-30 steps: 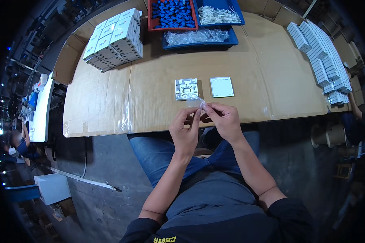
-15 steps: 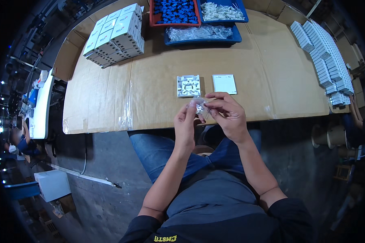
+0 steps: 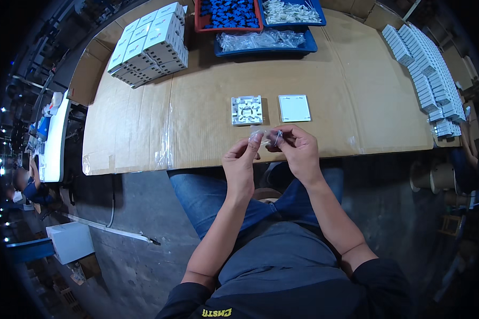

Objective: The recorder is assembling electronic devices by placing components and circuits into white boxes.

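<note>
Bright light from above falls on the brown surface (image 3: 197,106), the floor (image 3: 138,212) below is dim, the corners go black, and straight edges bend near the rim.

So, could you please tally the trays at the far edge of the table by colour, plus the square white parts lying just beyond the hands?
Blue trays: 2
Red trays: 1
Square white parts: 2
Total: 5
</note>
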Demonstrator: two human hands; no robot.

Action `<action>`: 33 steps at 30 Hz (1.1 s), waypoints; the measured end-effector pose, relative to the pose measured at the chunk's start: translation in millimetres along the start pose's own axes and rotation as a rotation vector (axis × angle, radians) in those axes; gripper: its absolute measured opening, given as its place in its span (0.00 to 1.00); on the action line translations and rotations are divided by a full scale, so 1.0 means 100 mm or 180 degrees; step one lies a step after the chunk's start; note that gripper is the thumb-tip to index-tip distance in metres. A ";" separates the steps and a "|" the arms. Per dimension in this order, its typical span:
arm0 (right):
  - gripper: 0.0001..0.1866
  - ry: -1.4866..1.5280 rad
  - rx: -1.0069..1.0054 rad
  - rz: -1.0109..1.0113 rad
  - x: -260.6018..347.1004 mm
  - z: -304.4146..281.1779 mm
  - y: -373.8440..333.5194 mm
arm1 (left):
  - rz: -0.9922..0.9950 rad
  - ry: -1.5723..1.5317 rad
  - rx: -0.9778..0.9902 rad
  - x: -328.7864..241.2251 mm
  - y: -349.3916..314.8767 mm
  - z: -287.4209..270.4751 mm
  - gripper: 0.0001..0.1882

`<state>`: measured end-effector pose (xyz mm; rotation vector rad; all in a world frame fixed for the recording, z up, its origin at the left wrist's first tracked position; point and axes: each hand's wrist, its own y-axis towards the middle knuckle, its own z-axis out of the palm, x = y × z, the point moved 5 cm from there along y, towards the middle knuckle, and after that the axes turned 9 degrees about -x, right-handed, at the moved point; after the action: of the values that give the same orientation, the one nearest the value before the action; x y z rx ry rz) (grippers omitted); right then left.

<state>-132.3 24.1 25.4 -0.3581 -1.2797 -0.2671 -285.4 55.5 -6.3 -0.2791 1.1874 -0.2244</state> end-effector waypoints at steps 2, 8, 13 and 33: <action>0.08 -0.0174 -0.0217 -0.0098 0.04 -0.02 -0.01 | 0.0156 0.0306 -0.0098 -0.04 0.02 -0.02 0.18; 0.06 -0.0495 0.0024 0.0086 0.00 -0.08 0.01 | 0.3445 0.3095 0.0584 -0.87 -0.22 0.30 0.34; 0.06 -0.0627 0.0149 -0.0127 0.01 -0.08 0.00 | 0.3640 0.3489 0.1407 -0.79 -0.16 0.32 0.30; 0.16 -0.1172 0.1222 -0.1103 0.38 -0.04 0.01 | -0.0526 0.0358 0.2416 -0.17 0.10 0.05 0.20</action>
<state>-118.0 23.8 60.4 0.1552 -1.7199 -0.2467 -287.0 70.8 7.0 0.3071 1.1081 -0.8175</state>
